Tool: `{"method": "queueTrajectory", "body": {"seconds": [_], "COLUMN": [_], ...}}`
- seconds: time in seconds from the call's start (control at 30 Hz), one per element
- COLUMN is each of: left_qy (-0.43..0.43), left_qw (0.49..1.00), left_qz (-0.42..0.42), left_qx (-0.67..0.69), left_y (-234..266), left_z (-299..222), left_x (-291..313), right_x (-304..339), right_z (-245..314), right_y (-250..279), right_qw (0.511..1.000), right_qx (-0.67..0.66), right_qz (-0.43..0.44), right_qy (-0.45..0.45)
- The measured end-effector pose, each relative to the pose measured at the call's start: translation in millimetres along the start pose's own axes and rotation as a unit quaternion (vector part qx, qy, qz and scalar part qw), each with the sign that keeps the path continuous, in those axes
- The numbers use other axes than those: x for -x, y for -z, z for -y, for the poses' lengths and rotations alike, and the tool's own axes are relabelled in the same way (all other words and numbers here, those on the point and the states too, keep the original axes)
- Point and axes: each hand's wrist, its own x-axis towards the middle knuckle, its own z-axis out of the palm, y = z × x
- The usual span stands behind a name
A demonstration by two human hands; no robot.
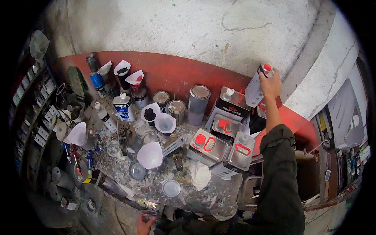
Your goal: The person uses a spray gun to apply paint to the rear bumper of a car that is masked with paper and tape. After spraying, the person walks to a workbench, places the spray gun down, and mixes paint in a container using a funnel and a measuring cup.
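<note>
At the back right, my right hand is closed on the upper part of a white and black rectangular can with a red cap. The can is tilted and lies above other cans near the wall. Low in the view, by the bench's front edge, my left hand grips a small clear cup by its side. Below my right hand stand a black-labelled can with a white cap, a small can with a red cap, a larger red-capped can and a can with a red handle.
The stained bench carries paper funnels, a tall grey tin, a crumpled white cloth, a round lid and a white squeeze bottle. Shelves line the left; a red-banded wall stands behind.
</note>
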Motion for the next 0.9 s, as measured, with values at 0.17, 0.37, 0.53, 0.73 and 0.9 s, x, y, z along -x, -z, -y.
{"method": "queueTrajectory", "body": {"seconds": [0.17,0.37,0.53,0.73,0.9], "left_qy": [0.029,0.004,-0.059,-0.053,-0.069], "left_qw": [0.999,0.999,0.997,0.995,0.995], "left_qz": [-0.002,0.019,0.048,0.009,0.039], "left_qx": [0.043,0.042,0.012,0.084,0.062], "left_y": [2,-5,-11,-30,-23], "left_z": [-7,24,42,61,56], "left_x": [-4,-15,-27,-30,-26], "right_x": [22,-5,-50,-49,-10], "right_z": [6,-2,-69,-158,-155], "right_y": [-22,-16,-3,-36,-58], "right_qw": [0.998,0.979,0.854,0.845,0.837], "right_qx": [0.027,0.013,-0.260,0.096,0.125], "right_qz": [0.033,0.196,0.435,0.491,0.478], "right_qy": [-0.036,-0.060,-0.119,0.192,0.234]}}
